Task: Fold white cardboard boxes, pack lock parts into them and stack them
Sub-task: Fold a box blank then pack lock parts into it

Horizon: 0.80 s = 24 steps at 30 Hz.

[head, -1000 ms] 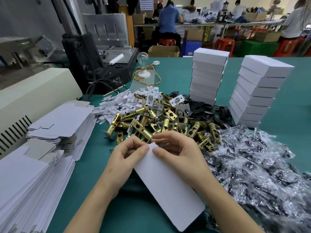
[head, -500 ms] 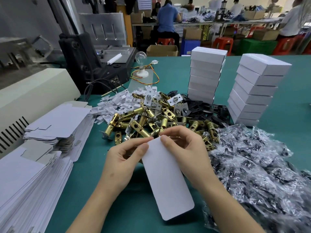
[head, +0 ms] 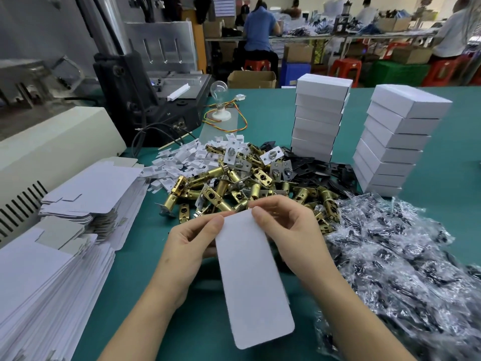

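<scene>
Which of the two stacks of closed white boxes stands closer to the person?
The stack on the right: its base is beside the heap of clear plastic bags, while the other stack stands farther back, behind the black plates.

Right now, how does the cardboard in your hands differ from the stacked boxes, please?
The cardboard is one flat piece; the boxes are folded up and closed. The left hand and right hand pinch the cardboard; the boxes stand stacked on the table. Both are white.
</scene>
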Tool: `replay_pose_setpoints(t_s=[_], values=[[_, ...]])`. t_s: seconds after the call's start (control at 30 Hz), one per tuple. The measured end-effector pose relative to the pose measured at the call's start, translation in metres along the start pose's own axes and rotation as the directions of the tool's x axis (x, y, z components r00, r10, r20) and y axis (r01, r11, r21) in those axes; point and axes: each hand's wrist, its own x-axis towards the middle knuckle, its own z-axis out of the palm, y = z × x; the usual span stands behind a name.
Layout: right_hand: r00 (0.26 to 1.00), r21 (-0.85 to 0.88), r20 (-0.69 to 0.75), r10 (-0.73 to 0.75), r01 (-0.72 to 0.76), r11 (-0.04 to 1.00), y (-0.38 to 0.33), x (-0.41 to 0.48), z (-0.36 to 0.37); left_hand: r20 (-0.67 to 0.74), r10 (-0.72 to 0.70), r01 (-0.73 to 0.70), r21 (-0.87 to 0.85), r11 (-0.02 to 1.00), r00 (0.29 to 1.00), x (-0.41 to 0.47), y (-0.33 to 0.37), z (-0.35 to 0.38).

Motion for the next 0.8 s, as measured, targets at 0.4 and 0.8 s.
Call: replay_pose_setpoints(t_s=[0.4, 0.8], values=[[0.923, -0.240, 0.140, -0.358, 0.383, 0.892, -0.006, -0.002, -0.002, -0.143, 0.219, -0.179, 0.246, 0.952, 0.965, 0.007, -0.010, -0.010], [0.966, -0.259, 0.173, -0.190, 0.231, 0.938, -0.003, 0.002, -0.012, 0.143, 0.335, -0.364, 0.344, 0.865, 0.931, -0.003, -0.008, -0.014]])
